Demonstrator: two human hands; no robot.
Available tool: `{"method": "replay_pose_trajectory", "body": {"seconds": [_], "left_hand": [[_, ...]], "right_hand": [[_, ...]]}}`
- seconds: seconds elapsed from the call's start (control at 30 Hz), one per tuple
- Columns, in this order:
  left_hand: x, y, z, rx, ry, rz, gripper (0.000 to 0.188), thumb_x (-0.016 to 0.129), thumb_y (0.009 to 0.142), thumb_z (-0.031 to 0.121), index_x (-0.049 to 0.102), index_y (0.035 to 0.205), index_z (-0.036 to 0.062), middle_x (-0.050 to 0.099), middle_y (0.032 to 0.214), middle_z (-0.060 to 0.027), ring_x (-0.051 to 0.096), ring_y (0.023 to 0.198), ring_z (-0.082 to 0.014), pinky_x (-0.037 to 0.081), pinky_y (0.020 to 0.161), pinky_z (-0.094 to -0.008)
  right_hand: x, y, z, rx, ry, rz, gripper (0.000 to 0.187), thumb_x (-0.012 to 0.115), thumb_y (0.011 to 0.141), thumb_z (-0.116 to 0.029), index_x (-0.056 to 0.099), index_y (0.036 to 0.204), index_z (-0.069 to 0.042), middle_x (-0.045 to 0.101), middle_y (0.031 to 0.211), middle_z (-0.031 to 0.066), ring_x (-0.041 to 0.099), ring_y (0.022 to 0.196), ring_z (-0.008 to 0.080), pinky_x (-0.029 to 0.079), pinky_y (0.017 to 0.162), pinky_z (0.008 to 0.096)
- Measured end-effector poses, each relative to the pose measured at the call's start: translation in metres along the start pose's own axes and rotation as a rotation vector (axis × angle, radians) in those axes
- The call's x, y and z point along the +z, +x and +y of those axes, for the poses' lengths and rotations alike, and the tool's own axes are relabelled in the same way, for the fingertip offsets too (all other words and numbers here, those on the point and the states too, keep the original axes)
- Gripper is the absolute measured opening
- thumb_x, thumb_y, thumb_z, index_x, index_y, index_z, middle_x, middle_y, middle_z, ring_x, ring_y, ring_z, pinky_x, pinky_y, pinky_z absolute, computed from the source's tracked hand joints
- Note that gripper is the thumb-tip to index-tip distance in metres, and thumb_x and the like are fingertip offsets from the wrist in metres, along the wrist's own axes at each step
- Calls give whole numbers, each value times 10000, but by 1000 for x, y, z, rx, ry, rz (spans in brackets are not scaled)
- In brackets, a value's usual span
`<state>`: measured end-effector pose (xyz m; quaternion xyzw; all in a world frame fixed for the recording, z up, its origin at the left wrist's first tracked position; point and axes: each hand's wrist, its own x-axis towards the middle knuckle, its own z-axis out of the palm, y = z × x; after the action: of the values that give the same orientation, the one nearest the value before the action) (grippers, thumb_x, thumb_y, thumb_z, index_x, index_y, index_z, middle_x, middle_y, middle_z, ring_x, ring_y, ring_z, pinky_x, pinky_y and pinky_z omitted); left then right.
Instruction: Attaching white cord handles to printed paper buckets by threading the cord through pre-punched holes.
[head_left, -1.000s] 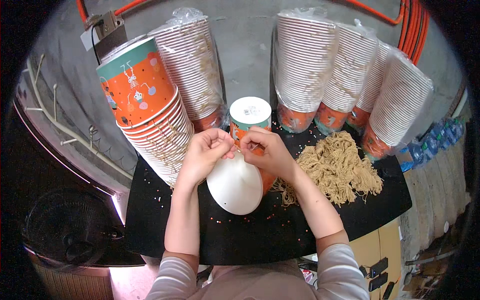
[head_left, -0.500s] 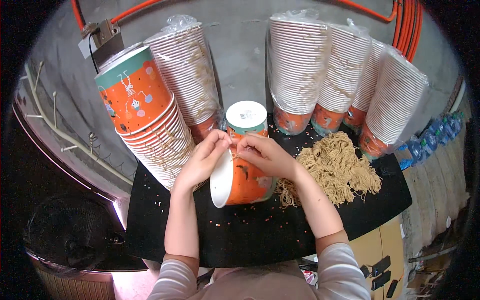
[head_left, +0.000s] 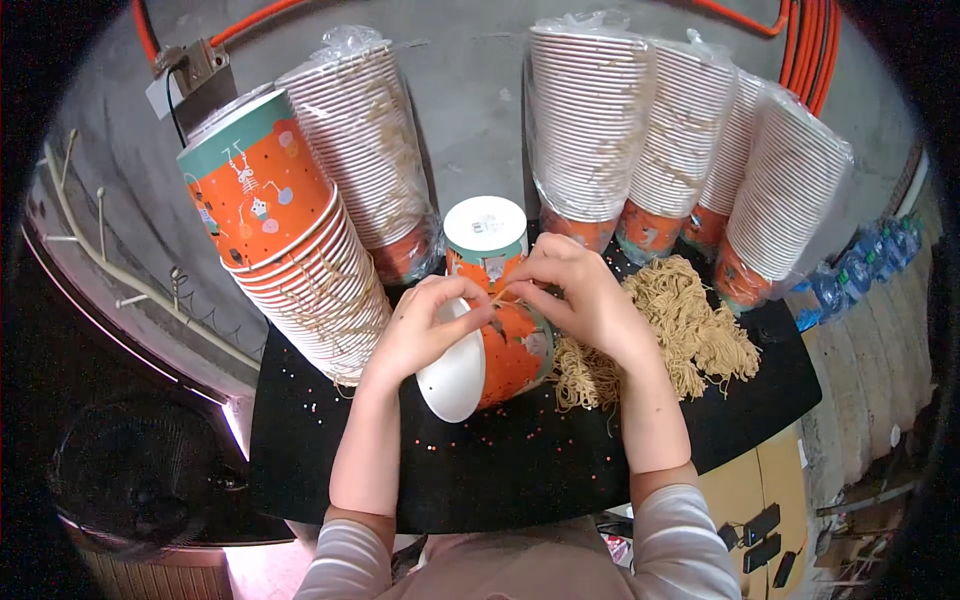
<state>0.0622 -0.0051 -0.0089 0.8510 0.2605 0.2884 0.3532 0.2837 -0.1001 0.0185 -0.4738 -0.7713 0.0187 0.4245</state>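
An orange paper bucket (head_left: 515, 355) with printed figures lies on its side, its white mouth turned to the left. Over its upper side, near the rim, my left hand (head_left: 430, 325) is closed in a pinch, fingertips at a short tan string (head_left: 502, 294). My right hand (head_left: 585, 295) pinches the same string from the other side, a small gap between the two sets of fingertips. How the string is fixed to the bucket is hidden by my fingers. Just behind, another bucket (head_left: 486, 225) stands upside down, white base up.
A heap of tan strings (head_left: 695, 335) lies right of my right hand. Stacked buckets with strings (head_left: 300, 270) lean at the left; plastic-wrapped stacks (head_left: 590, 120) stand along the back. Tiny beads dot the black table (head_left: 480, 490). Blue-capped plastic bottles (head_left: 860, 260) lie beyond the right edge.
My right hand has risen and moved right, and the fingertips are farther apart with the string between them. The bucket's mouth has tilted a little.
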Motion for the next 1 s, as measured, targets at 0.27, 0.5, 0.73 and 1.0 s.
{"method": "replay_pose_trajectory", "body": {"seconds": [0.27,0.5,0.73,1.0], "left_hand": [[35,7,0,84,-100,290,136,793,846,134,732,929,46,752,797,-64,738,772,-185,514,828,-347],[63,5,10,72,-127,384,96,780,841,86,696,869,48,737,759,-50,724,737,-153,523,735,-300],[57,4,-1,142,-366,344,23,697,853,3,675,856,-5,749,829,-58,713,814,-108,537,779,-267],[60,5,8,18,-325,337,69,733,878,44,685,885,-6,748,807,-51,701,782,-87,531,761,-257]], "right_hand": [[-5,0,-3,36,-77,85,137,732,824,-98,701,934,-24,596,932,119,598,981,319,497,829,417],[-9,-1,1,67,-104,46,135,737,799,-105,665,873,-18,577,935,107,576,961,309,489,822,414],[-6,1,-2,10,-126,106,134,747,787,-111,669,865,-34,578,930,102,573,944,302,489,806,413],[-7,2,-8,-11,-106,149,130,748,809,-132,684,876,-42,582,912,97,579,906,310,492,779,415]]}}
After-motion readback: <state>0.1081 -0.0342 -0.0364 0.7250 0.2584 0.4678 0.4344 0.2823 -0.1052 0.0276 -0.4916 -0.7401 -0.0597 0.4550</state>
